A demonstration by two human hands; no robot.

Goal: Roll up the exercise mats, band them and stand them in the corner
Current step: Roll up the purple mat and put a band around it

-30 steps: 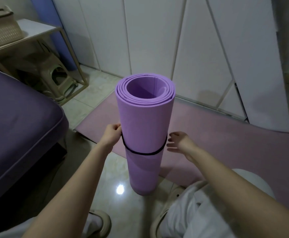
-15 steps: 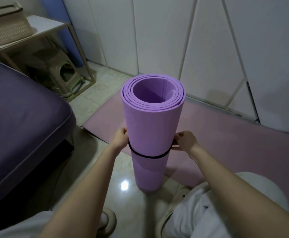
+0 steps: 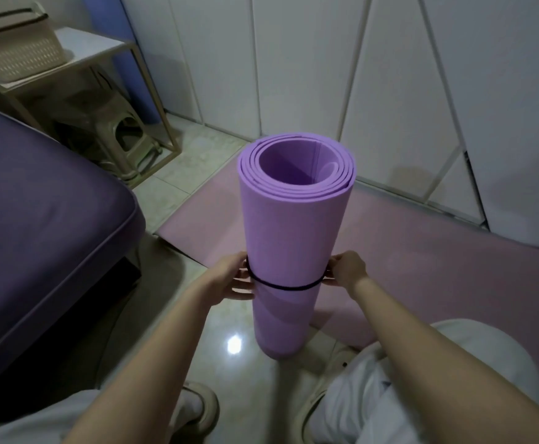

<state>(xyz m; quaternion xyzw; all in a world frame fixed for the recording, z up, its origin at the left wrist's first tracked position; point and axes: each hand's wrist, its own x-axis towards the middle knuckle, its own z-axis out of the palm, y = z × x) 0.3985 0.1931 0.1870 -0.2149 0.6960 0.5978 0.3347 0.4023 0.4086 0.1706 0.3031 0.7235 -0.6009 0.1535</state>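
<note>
L hand fingers and thumb wrap the left flank of the rolled mat right at the band; can't tell if they also nip the band itself. R hand fingers are bunched on the band at the roll's right flank, pinching it. Both forearms run in from the btm corners of the frame.

The band is thin, black, and sits round the lilac roll approx a third of the way up, dipping a bit at the front. The roll stands upright at frame ctr, btm end on the tiled floor, open spiral end facing up.

Behind and right of it a pink mat lies flat, unrolled, along the foot of the white cupboard doors. Purple bed fills the left side. Upper left: small worktop w/ a cream basket on it, a plastic stool tucked under, and something blue upright behind. Btm of frame: white trousers and a shoe either side of the roll's base.
</note>
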